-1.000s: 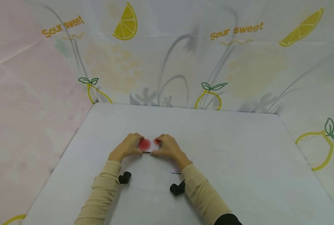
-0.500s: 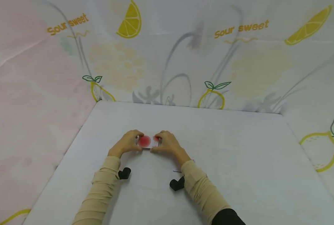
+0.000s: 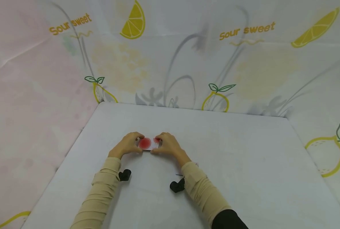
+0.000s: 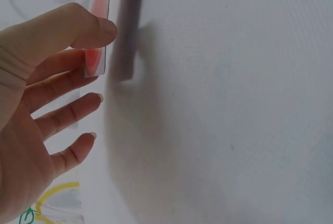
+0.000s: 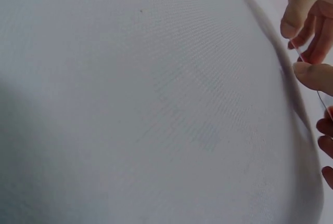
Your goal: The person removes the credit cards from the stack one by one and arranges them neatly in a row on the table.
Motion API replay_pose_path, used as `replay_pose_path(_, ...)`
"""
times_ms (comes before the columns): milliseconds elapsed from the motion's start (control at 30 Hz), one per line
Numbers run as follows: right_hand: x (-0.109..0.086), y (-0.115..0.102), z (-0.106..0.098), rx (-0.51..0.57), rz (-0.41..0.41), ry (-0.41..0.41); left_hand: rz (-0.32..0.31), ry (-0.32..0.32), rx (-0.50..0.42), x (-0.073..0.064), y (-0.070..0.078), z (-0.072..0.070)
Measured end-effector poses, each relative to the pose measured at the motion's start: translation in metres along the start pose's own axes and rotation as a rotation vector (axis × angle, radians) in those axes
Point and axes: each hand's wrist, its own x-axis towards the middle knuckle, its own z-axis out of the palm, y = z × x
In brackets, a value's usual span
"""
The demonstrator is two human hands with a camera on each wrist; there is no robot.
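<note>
A small, flat white card with red circles (image 3: 145, 143) is held just above the white table, between both hands. My left hand (image 3: 128, 143) pinches its left end between thumb and fingers; in the left wrist view the card (image 4: 96, 60) appears nearly edge-on, with the other fingers spread below it. At the opposite end, my right hand (image 3: 169, 145) pinches the card, its thumb (image 5: 312, 74) along the near edge. Fingers cover both ends, so part of the print is hidden. The card casts a shadow on the cloth.
Behind my right forearm, a thin flat item (image 3: 179, 174) lies on the white table (image 3: 230, 159), mostly hidden. Black wrist mounts (image 3: 125, 175) show at both sleeves. A lemon-printed curtain (image 3: 164, 57) stands along the table's back and sides.
Both hands keep hold of the card and have shifted slightly left and up in the head view. The view itself has moved a little too.
</note>
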Motion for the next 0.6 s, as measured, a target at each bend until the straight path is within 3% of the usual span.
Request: replay_pose_path(600, 0.0103, -0.0046, 0.0090, 0.000, 0.002, 0.022, 0.004, 0.001, -0.003, 0.0007, -0.0076, -0.0092)
